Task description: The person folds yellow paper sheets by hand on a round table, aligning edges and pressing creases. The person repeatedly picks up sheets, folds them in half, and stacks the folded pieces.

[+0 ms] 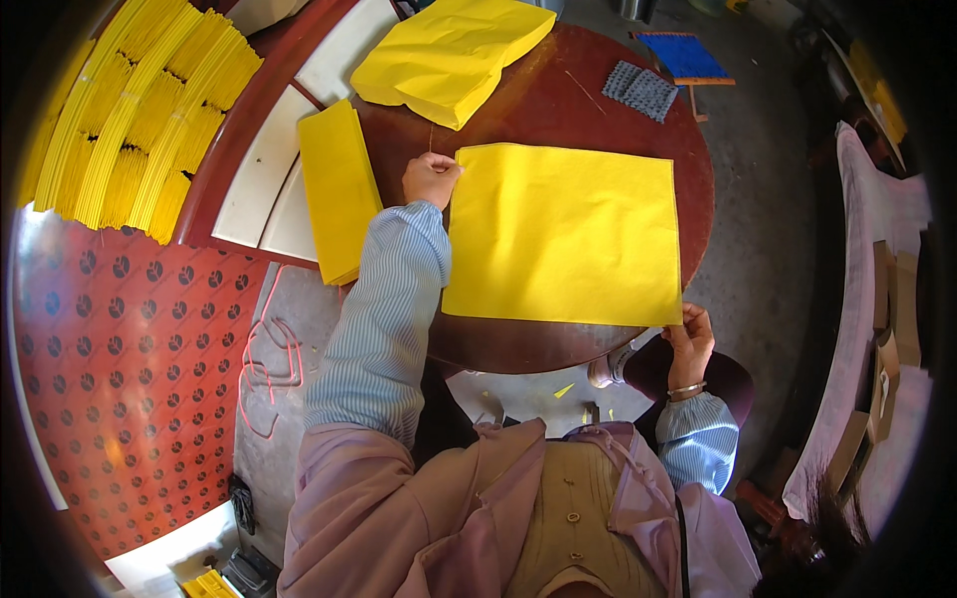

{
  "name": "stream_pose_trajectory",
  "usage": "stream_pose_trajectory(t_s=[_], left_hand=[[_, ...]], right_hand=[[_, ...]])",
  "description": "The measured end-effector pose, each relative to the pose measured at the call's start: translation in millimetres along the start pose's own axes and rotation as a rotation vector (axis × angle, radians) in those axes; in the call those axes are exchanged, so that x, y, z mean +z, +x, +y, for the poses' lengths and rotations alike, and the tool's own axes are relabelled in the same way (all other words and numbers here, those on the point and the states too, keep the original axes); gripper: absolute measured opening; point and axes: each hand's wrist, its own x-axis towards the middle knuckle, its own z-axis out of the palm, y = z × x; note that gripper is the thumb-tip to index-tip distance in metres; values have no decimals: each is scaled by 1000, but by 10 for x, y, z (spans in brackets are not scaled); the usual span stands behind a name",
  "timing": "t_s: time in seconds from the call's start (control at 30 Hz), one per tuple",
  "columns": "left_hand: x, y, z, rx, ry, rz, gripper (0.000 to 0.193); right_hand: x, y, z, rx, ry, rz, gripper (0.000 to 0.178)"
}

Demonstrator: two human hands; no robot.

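Note:
A flat yellow fabric sheet (563, 239), roughly rectangular with a seam-like line along its edges, lies over the round dark red table (638, 110). My left hand (432, 180) is closed in a pinch at the sheet's far left corner. At the near right corner, my right hand (690, 339) pinches the sheet between thumb and fingers, just past the table's edge. To the left of my left forearm lies a neat stack of folded yellow pieces (339, 189). Beyond my left hand is a larger, creased yellow pile (454, 55).
Bundled yellow pieces (140, 110) are heaped at the far left on a red-edged surface. A grey bumpy pad (640, 92) sits on the table's far right. A blue-topped stool (683, 58) stands beyond it. Pink cord (269, 369) loops on the floor. Cardboard (887, 339) lies at right.

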Motion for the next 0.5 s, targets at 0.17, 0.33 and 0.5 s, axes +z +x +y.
stream_pose_trajectory(t_s=[0.17,0.33,0.5], left_hand=[[20,24,20,57,137,48,35],[-36,1,131,0,190,-25,33],[-27,-120,185,87,220,58,33]], right_hand=[[3,6,13,-18,21,-14,19],[-13,6,29,-27,3,-17,19],[-5,7,32,-37,-11,-17,19]])
